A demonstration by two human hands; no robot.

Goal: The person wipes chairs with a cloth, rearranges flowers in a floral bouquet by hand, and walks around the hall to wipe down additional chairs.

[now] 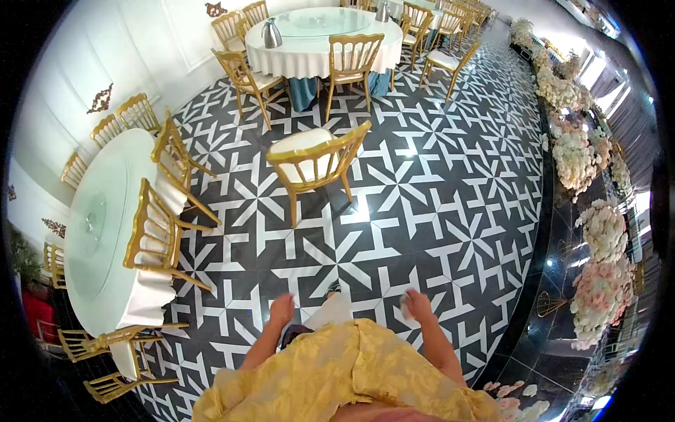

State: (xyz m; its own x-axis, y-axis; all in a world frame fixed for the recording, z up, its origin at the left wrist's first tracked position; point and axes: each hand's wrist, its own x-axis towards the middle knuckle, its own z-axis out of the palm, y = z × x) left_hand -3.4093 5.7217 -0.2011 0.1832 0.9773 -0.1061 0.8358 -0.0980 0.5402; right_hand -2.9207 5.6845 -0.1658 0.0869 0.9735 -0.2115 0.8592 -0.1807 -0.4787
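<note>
My left hand point(283, 309) hangs in front of my body with its fingers curled in, and nothing shows in it. My right hand point(416, 304) is out on the other side, slightly blurred, its fingers closed. A small pale patch shows at its inner edge; I cannot make out what it is. Both hands are over the black and white tiled floor point(337, 267), apart from any furniture. Nearest ahead, a gold chair point(316, 163) with a white seat stands by itself on the floor. My yellow patterned top point(309, 362) fills the bottom of the view.
On the left is a round table point(116, 176) with a glass turntable, ringed by gold chairs point(151, 232). Another round table point(323, 63) stands ahead with a metal jug point(271, 33). Pale flower arrangements point(601, 295) line the right edge. Several tables and chairs run farther back.
</note>
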